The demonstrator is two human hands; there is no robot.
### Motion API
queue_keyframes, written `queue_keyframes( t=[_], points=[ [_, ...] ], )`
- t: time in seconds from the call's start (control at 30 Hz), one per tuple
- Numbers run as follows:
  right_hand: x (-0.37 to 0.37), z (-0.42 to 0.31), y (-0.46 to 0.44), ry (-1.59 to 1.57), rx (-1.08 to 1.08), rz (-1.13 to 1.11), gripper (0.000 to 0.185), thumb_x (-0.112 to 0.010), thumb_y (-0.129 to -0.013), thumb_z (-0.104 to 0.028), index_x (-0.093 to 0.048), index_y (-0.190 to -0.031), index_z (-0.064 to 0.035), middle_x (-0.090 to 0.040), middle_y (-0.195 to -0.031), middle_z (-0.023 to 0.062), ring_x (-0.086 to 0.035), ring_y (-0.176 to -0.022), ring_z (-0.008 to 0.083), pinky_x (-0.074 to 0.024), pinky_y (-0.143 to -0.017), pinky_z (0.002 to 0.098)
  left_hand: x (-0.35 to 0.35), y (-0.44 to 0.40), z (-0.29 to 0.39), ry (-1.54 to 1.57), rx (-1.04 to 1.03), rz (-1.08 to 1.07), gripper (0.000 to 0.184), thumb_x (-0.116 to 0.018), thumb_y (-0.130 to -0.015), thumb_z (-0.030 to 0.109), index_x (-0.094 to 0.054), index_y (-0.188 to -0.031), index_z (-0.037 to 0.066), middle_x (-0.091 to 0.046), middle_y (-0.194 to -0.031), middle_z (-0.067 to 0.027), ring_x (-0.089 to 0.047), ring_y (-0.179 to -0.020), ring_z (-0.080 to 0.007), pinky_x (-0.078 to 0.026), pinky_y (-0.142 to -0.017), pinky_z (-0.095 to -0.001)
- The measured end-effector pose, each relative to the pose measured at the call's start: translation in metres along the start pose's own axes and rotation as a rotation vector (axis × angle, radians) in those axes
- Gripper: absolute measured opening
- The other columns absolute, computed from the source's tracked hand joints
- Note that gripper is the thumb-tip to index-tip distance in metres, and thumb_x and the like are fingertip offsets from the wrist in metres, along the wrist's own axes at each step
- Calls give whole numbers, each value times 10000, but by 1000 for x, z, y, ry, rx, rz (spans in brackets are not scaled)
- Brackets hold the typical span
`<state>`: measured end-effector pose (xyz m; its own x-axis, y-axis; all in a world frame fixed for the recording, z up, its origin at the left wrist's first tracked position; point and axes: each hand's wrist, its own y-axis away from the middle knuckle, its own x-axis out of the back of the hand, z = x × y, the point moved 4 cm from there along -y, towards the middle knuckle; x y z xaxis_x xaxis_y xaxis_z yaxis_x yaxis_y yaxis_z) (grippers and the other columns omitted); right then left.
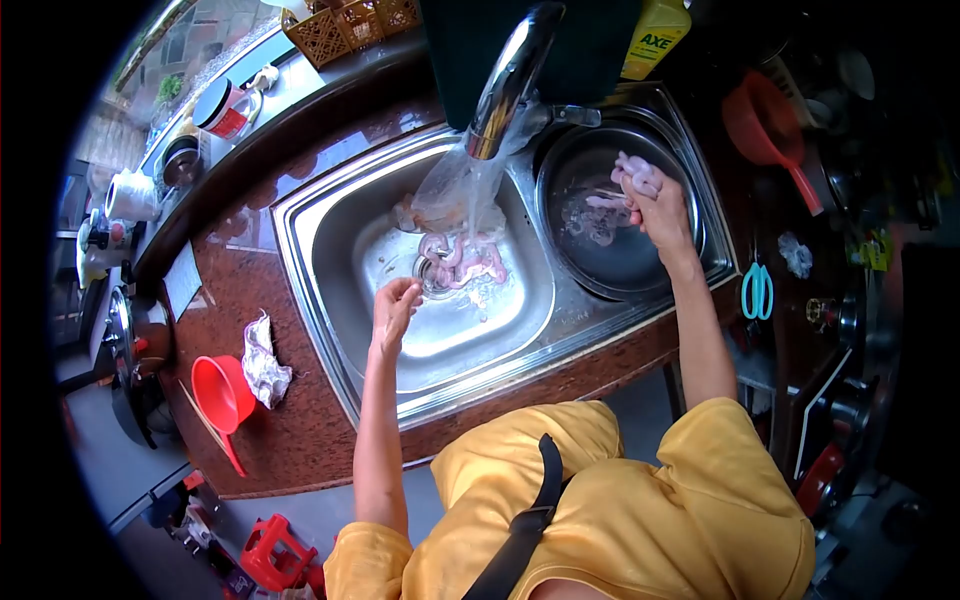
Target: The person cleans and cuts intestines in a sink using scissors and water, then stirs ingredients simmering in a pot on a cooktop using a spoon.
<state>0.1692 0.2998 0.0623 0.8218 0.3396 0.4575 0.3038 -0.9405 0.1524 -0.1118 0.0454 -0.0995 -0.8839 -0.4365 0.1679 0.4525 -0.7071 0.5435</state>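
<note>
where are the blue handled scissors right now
In the head view, the blue-handled scissors are on the right side, just past the right end of the sink, near a crumpled whitish wad.

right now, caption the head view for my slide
Right hand gripping pale pink, tube-like strips above a round dark pan; left hand over a rectangular stainless-steel basin.
</note>
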Motion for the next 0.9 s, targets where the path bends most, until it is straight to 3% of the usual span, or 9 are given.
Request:
queue_keyframes(
  t=[0.1,0.17,0.23,0.43,0.5,0.63,0.73,0.83,0.9],
  points=[
    [-14,60,-12,345,-33,-28,249,-599,-756,-70,-549,-990,1,-565,-868,127,-602,-621,218,-483,-566,282,1,18,-31,78,112,33,247,-557,-830,241,-590,-945,26,-600,-798,-38,-556,-706,-109,-422,-627,-228],
    [-32,54,4,702,359,77,290,-634,-709,-43,-543,-983,-21,-523,-954,141,-597,-732,260,-481,-667,315,-1,26,-48,133,147,34,246,-555,-830,239,-588,-944,24,-601,-810,-44,-558,-722,-117,-425,-632,-230],
    [-53,44,10,560,296,26,342,-664,-675,-35,-541,-993,-43,-497,-967,140,-577,-806,274,-472,-710,328,-4,31,-58,146,178,54,218,-538,-836,206,-590,-938,22,-602,-812,-50,-561,-721,-123,-433,-631,-233],
    [-116,26,-2,-75,-30,-218,131,-596,-776,-140,-612,-758,-12,-560,-565,32,-525,-501,102,-426,-479,233,-20,25,-68,231,223,34,199,-518,-839,175,-590,-931,14,-601,-802,-52,-567,-715,-125,-440,-632,-235],
    [-147,15,-2,-117,129,-352,172,-573,-809,-163,-599,-739,-7,-548,-581,6,-495,-499,65,-404,-450,210,-24,21,-64,224,214,12,196,-517,-840,174,-590,-930,17,-602,-807,-53,-568,-721,-128,-439,-635,-234],
    [-194,-25,18,-604,-110,-697,252,-531,-866,-236,-568,-716,-36,-490,-581,-26,-459,-514,38,-387,-462,179,-32,10,-58,226,170,-31,190,-510,-845,172,-590,-927,21,-604,-810,-54,-568,-724,-127,-436,-627,-231],
    [-194,-38,14,-617,-54,-627,214,-493,-883,-203,-553,-755,-42,-483,-586,-28,-453,-526,33,-374,-475,183,-41,2,-38,261,195,-31,181,-509,-849,172,-594,-922,29,-604,-806,-47,-565,-712,-115,-433,-619,-222],
    [-171,-32,4,-144,257,-602,98,-508,-848,-118,-545,-831,-30,-499,-646,3,-469,-580,68,-397,-545,203,-63,-22,0,359,177,-112,169,-523,-851,185,-587,-916,42,-600,-799,-33,-562,-698,-97,-444,-621,-211],
    [-141,-35,-5,-5,547,-363,140,-549,-776,-63,-536,-905,-11,-511,-765,43,-490,-684,119,-422,-633,249,-83,-38,46,387,113,-186,171,-542,-846,211,-578,-907,55,-595,-810,-27,-563,-702,-96,-456,-635,-215]
  ],
)
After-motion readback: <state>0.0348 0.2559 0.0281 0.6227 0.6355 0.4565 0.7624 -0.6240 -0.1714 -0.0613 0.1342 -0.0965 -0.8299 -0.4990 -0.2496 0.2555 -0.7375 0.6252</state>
